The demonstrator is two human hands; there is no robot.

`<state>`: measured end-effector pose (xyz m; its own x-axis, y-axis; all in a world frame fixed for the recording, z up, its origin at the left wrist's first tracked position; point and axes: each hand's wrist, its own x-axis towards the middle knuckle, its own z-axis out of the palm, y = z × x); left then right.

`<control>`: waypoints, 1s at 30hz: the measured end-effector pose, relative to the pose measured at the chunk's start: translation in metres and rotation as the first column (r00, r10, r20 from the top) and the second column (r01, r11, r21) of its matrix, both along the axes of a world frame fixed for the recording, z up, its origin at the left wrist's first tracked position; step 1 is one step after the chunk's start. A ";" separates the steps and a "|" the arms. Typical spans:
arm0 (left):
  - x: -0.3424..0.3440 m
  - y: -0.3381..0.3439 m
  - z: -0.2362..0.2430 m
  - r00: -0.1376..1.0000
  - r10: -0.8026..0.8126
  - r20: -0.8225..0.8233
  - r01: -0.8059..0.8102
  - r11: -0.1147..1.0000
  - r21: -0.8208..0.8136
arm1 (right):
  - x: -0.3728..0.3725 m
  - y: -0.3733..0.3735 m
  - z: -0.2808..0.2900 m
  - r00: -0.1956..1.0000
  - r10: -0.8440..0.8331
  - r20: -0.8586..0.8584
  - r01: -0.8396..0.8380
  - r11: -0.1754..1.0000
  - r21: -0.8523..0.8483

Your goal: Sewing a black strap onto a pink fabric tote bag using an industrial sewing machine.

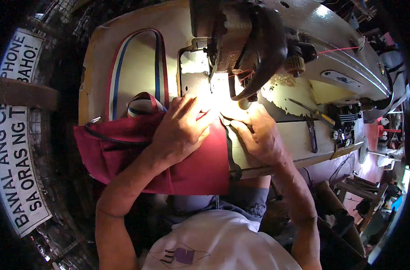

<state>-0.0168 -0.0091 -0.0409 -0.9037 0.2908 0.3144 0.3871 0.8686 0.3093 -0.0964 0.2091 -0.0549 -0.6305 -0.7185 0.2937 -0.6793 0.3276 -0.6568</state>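
Dark red fabric [200, 166] lies over the front of the sewing table and hangs off its edge. A narrow black strip [230, 148] runs down its right side. My left hand [182, 128] is closed on the fabric, its fingertips pointing toward the brightly lit needle area. My right hand [261, 132] pinches close to the top of the black strip; glare hides the exact fingertip contact. Just beyond both hands stands the head of the sewing machine [225, 49], with red thread near its needle bar. The needle tip and presser foot are lost in the glare.
A striped strap [162, 67] loops across the table at left, partly coiled beside the fabric. To the right lie a yellow-handled screwdriver [324, 118], a dark slim tool [312, 135] and small metal parts [344, 132]. The machine's arm [335, 58] spans the back right.
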 end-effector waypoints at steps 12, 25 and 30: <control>-0.003 -0.004 -0.001 0.999 -0.015 -0.041 0.016 1.000 0.013 | 0.030 -0.023 0.001 0.946 -0.134 -0.296 0.167 0.982 0.087; -0.029 -0.027 -0.008 0.994 -0.041 -0.104 0.035 0.998 -0.060 | 0.012 -0.050 -0.013 0.943 -0.304 -0.133 0.322 0.935 0.148; -0.032 -0.025 -0.012 0.984 -0.022 -0.176 0.013 0.999 -0.053 | 0.011 -0.043 -0.014 0.974 -0.211 -0.076 0.222 0.956 0.191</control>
